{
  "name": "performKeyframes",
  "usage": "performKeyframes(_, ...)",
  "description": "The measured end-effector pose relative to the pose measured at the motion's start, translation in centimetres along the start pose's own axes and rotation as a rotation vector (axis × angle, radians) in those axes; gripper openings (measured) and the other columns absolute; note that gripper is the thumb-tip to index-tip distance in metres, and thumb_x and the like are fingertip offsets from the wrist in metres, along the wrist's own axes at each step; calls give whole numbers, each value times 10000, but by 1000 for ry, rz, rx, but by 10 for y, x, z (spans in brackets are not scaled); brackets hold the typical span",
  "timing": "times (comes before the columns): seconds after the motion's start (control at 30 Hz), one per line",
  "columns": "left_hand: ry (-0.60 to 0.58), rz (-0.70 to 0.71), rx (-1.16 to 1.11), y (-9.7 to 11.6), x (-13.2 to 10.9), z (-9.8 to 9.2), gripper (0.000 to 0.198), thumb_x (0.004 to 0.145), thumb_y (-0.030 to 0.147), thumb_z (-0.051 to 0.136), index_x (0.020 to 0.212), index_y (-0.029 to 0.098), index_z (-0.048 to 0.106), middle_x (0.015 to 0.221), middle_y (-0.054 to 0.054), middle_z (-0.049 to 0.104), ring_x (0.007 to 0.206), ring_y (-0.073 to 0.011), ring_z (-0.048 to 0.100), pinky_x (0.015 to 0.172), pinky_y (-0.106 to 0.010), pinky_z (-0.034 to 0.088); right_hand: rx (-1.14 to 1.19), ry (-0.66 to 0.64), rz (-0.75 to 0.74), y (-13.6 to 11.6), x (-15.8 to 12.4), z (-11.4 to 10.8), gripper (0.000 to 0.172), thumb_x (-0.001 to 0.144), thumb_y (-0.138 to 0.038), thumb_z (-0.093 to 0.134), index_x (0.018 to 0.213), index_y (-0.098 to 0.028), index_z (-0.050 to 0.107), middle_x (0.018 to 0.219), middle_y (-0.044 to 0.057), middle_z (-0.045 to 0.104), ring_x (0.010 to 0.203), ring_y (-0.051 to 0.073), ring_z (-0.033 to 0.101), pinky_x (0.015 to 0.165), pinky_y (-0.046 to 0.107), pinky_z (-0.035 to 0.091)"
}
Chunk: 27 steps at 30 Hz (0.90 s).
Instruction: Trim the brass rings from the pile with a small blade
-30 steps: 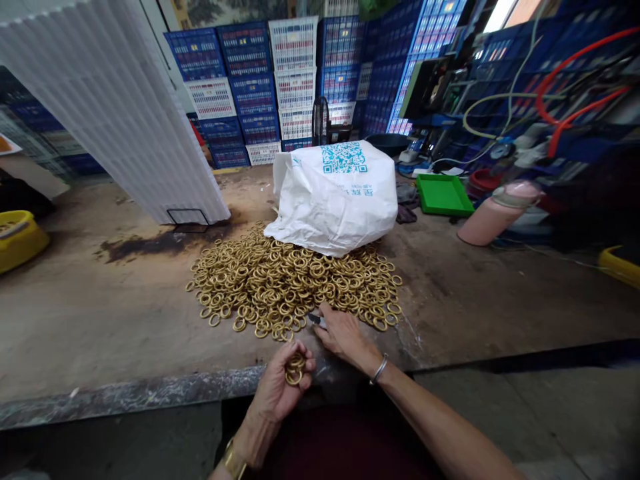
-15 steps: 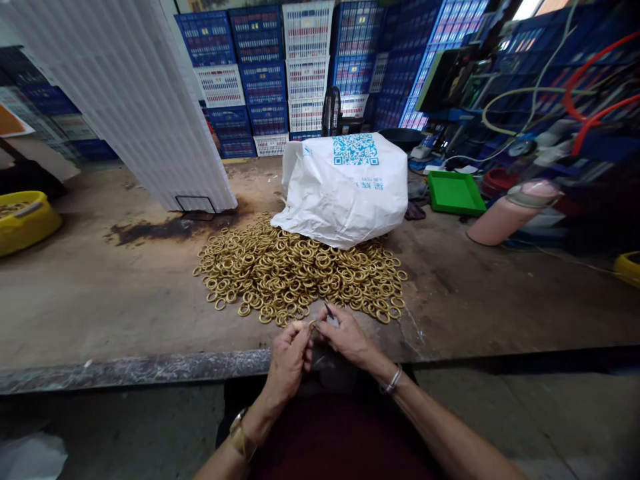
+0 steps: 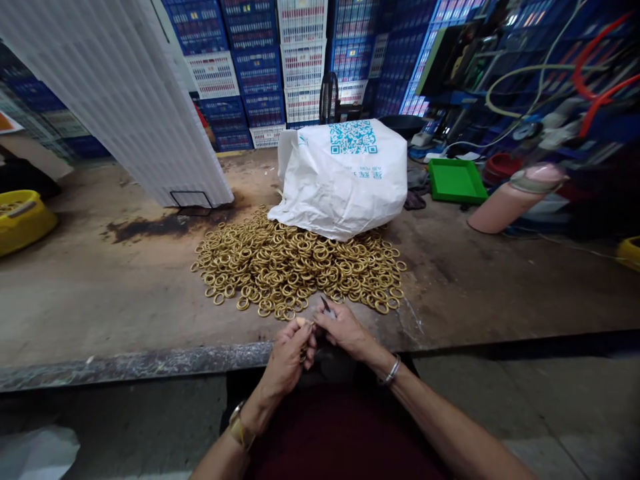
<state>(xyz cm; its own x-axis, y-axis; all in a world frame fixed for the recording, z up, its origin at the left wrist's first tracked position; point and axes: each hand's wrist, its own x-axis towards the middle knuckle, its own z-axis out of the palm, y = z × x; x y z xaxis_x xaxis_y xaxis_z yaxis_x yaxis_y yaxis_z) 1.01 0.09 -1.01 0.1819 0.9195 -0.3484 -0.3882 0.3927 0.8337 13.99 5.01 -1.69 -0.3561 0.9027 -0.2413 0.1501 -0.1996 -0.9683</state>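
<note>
A wide pile of gold-coloured rings (image 3: 295, 267) lies on the wooden table (image 3: 135, 300). Just in front of it, at the table's edge, my two hands meet. My left hand (image 3: 290, 353) is closed on a ring, mostly covered by the fingers; a bit of gold shows below them. In my right hand (image 3: 345, 331) is a small knife (image 3: 327, 308) with a dark pointed blade, held tip up and away from me. The right fingertips touch the left ones, where the ring is. Over the back of the pile lies a white sack (image 3: 345, 190) with blue print.
A leaning stack of white corrugated sheets (image 3: 135, 100) stands at the left behind a wire stand (image 3: 191, 202). Far left is a yellow container (image 3: 30, 230). To the right are a green tray (image 3: 456, 180) and a pink bottle (image 3: 515, 200). Stacked crates (image 3: 255, 73) line the back.
The view has shifted slightly, so the background sits a little higher. Both hands stay together at the table's edge; the knife in my right hand has tilted a little.
</note>
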Motion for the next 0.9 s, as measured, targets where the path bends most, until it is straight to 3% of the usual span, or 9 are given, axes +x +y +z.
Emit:
performKeyframes(0.17, -13, -2, -79, 0, -1, 1, 232, 772, 376, 549, 752, 163, 457, 595, 50, 452, 424, -33, 379, 370, -150, 251, 5, 20, 30, -1, 0, -2, 172, 747, -360, 443, 728, -189, 450, 533, -49, 488, 383, 61, 334, 377, 185, 259)
performKeyframes(0.3, 34, 15, -65, 0, -1, 2, 252, 760, 393, 559, 743, 170, 442, 592, 52, 457, 427, -37, 385, 368, -149, 254, -312, 108, -155, 3, -4, -3, 130, 741, -252, 444, 640, -177, 476, 532, -38, 452, 481, 79, 381, 466, 194, 291)
performKeyframes(0.5, 84, 66, 109, -3, 1, 0, 289, 779, 446, 511, 715, 178, 425, 591, 54, 455, 422, -35, 378, 370, -145, 276, -652, -3, -351, 6, -13, -3, 93, 712, -125, 440, 642, -176, 473, 538, -36, 466, 478, 77, 376, 474, 202, 232)
performKeyframes(0.73, 120, 143, 315, -3, 2, -1, 299, 784, 460, 493, 709, 175, 440, 544, 61, 437, 408, -37, 363, 374, -148, 282, -772, -52, -333, 1, -13, -3, 91, 735, -142, 432, 686, -179, 498, 575, -18, 519, 490, 85, 390, 483, 206, 234)
performKeyframes(0.9, 100, 115, 322, -1, -8, -3, 298, 795, 443, 490, 681, 173, 433, 511, 69, 413, 382, -27, 326, 360, -141, 255, -978, -68, -196, -7, -10, -6, 130, 732, -145, 431, 769, -183, 549, 641, 17, 595, 548, 114, 479, 499, 220, 249)
